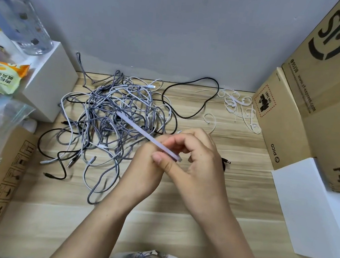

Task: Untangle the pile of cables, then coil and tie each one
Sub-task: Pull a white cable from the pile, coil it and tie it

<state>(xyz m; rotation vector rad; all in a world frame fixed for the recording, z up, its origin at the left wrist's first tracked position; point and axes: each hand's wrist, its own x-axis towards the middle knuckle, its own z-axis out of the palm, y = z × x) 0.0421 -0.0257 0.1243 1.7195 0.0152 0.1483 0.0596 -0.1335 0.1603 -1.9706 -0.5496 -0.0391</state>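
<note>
Both hands meet just in front of the pile of cables (pixel 113 118), over the wooden desk (pixel 176 224). The left hand (pixel 148 168) and the right hand (pixel 195 159) have their fingers curled together around a flat white strap (pixel 143 133), most likely a cable tie. Its near end sits between the left thumb and the right fingers, and its long axis runs from the hands up and to the left, so the free tip lies over the middle of the pile. Whether a cable is also held inside the hands cannot be told; they hide it.

The pile itself looks barely sorted: grey braided, white and black cables cross each other in one knot, with plugs lying loose at its near-left edge. A black cable (pixel 191 97) loops out to the right of the pile, and a small black plug (pixel 226 161) shows just right of the right hand. Both hands are about equally near the pile.

Spare white ties (pixel 240 109) lie scattered well to the right of the pile, beside a cardboard box (pixel 305 113). A white box (pixel 50 82) and a water bottle (pixel 22 25) stand to the left of the pile
</note>
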